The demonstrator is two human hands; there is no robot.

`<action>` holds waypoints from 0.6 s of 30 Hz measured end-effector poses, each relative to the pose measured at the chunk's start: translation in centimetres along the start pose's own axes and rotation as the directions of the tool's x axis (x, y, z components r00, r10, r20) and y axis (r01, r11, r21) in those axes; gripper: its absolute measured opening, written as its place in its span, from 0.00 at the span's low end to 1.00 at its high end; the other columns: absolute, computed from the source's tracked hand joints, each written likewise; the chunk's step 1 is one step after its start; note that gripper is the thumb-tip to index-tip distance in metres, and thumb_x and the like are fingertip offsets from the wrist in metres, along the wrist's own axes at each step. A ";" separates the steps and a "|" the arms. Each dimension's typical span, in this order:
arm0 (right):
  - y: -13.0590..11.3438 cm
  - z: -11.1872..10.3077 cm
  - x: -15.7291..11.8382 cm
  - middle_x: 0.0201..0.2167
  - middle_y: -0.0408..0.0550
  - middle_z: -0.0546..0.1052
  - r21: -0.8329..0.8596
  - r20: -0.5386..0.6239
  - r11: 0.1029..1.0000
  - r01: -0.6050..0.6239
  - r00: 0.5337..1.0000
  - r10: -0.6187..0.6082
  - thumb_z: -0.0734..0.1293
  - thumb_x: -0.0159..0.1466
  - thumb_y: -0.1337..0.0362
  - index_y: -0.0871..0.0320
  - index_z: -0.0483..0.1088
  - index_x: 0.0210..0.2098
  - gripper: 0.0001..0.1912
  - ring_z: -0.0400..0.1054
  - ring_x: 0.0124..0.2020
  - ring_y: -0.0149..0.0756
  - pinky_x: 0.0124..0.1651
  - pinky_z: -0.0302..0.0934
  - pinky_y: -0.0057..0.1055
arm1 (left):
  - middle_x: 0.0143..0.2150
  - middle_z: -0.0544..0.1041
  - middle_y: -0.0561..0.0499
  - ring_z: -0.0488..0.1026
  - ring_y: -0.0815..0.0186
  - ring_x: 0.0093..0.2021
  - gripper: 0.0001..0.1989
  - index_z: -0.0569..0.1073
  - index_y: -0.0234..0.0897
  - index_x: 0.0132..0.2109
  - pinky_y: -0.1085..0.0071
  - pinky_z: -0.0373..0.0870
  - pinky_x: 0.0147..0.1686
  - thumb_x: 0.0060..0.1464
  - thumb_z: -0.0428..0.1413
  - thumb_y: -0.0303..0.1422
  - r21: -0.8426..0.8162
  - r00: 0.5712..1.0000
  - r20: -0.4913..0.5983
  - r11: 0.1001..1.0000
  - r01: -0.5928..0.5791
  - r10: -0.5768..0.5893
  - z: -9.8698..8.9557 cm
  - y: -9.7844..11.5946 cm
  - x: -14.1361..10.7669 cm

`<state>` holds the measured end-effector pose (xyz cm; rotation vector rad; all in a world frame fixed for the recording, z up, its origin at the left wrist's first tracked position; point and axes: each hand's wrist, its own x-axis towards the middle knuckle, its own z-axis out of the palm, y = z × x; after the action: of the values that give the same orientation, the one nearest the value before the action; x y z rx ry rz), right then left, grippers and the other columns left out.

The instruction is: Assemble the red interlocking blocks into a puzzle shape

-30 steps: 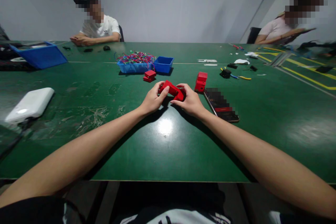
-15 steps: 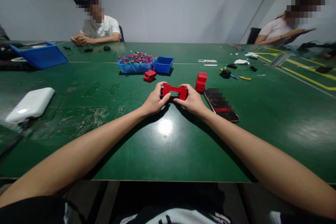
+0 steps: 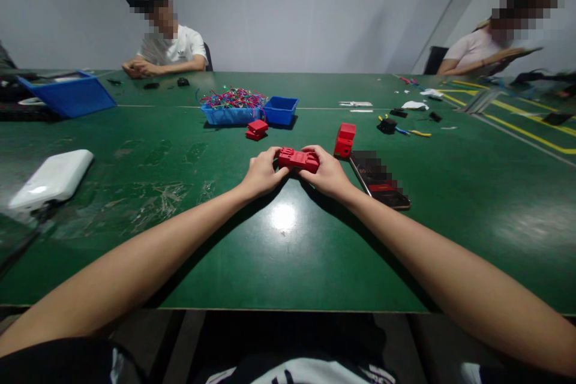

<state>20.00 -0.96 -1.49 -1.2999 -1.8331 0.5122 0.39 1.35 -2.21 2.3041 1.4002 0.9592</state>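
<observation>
1. As my head view looks down over the green bench (image 3: 283, 270), my left hand (image 3: 262, 174) grips one end of a long red part (image 3: 297, 159); my right hand (image 3: 328, 172) grips the other end; the part spans the gap between them, ridged side showing; whether it touches the bench I cannot tell.
2. Beyond my left hand sit some small red pieces (image 3: 257, 128), stacked; behind them stand a blue bin (image 3: 231, 116) heaped with coloured wires (image 3: 234, 98) and, just beside it, a smaller blue bin (image 3: 279, 115).
3. Near my right hand stands a red block (image 3: 344, 141); a dark phone (image 3: 375, 177) lies just beside it.
</observation>
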 end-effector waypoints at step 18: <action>-0.1 0.1 -0.1 0.45 0.52 0.78 0.057 -0.029 0.997 -0.057 0.998 0.059 0.70 0.50 0.70 0.56 0.65 0.51 0.28 0.75 0.44 0.42 0.52 0.67 0.42 | 0.48 0.78 0.47 0.76 0.60 0.47 0.17 0.69 0.39 0.50 0.64 0.72 0.50 0.52 0.59 0.26 -0.069 0.951 -0.142 0.956 -0.286 0.274 -0.6 1.0 -0.7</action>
<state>19.88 -1.05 -1.57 -1.3187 -1.7479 0.5679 0.47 0.19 -1.51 2.4548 1.0660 1.2495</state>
